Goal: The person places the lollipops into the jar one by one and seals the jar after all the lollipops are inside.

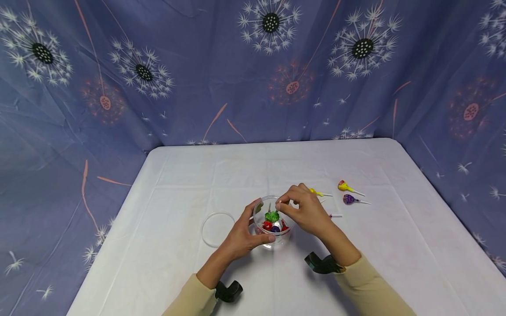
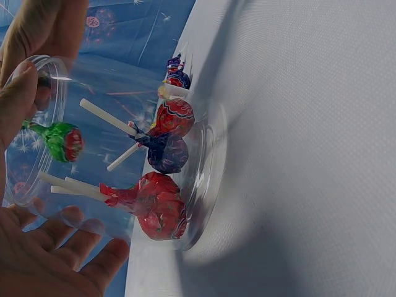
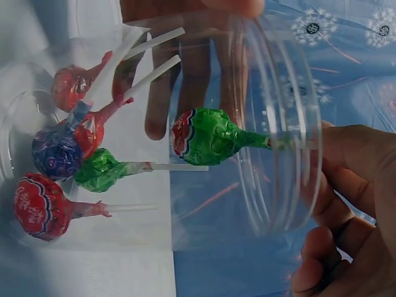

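My left hand [image 1: 242, 237] grips a clear plastic jar [image 2: 213, 161] around its side, fingers on one side and thumb on the other. The right hand [image 1: 307, 210] is at the jar's mouth, pinching the stick of a green-wrapped lollipop [image 3: 207, 136]. That lollipop hangs head down inside the jar, above the others. At the bottom lie several wrapped lollipops, among them a red one [image 3: 40, 207], a dark blue one [image 3: 55, 151] and another green one [image 3: 99, 170]. Their sticks point toward the opening.
Left of the jar a round clear lid [image 1: 203, 230] lies on the white-covered table [image 1: 158, 237]. To the right are a yellow lollipop [image 1: 343, 186], a purple lollipop [image 1: 349, 199] and another yellow one [image 1: 313, 191], partly hidden by the right hand. A patterned blue curtain [image 1: 221, 79] surrounds the table.
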Motion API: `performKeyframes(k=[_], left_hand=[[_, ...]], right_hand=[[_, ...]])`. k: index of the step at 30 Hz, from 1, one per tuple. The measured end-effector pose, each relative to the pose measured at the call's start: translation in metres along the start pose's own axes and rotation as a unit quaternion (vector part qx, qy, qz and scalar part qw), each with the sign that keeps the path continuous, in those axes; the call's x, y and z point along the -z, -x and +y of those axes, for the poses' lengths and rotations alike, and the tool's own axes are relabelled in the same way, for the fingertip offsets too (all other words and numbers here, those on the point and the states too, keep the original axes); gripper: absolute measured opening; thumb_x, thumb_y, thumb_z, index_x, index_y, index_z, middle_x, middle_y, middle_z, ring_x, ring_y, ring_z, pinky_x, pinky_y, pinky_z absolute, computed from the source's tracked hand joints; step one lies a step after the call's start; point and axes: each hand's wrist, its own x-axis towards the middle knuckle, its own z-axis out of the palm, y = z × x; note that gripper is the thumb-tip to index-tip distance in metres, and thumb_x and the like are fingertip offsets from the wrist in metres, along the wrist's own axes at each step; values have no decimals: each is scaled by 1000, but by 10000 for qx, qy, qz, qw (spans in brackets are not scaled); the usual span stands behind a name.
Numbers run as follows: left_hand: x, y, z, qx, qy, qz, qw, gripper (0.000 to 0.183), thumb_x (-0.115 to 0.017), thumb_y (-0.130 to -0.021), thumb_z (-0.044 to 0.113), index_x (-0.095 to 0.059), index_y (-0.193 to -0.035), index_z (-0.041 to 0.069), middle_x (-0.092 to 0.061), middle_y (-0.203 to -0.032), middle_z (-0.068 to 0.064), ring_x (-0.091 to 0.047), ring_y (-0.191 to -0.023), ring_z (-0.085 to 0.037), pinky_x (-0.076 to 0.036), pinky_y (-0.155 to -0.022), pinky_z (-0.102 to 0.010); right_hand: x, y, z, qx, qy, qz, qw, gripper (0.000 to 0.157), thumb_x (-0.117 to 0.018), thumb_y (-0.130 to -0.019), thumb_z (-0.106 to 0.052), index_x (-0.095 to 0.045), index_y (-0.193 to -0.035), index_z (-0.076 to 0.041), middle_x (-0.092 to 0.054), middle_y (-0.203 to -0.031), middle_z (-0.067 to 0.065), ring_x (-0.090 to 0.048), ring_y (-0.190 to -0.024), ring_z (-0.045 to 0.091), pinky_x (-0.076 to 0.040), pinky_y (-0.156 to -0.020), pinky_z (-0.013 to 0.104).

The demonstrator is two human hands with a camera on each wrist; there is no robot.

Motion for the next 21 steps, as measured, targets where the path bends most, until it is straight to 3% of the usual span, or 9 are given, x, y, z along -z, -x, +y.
performKeyframes(k=[14, 21], left_hand=[[-1, 0, 1, 105, -135, 3, 9999, 94, -78, -74, 41, -20, -148, 33, -34, -151, -10, -38, -137, -29, -35, -111, -50], [-1, 0, 0, -26, -21, 10, 10000, 94, -78, -75, 38, -20, -148, 31, -35, -150, -11, -39, -136, -30, -34, -111, -51]], right_hand=[[-9, 0, 3, -142, 224, -147, 9995, 5, -73, -80, -15, -73, -81, -20, -60, -76, -10, -49, -78, 19, -37, -63, 23], [-13, -1, 5, -51, 481, -121, 9988, 4, -75, -79, -16, -73, -82, -17, -62, -77, -8, -49, -78, 18, -38, -63, 23]])
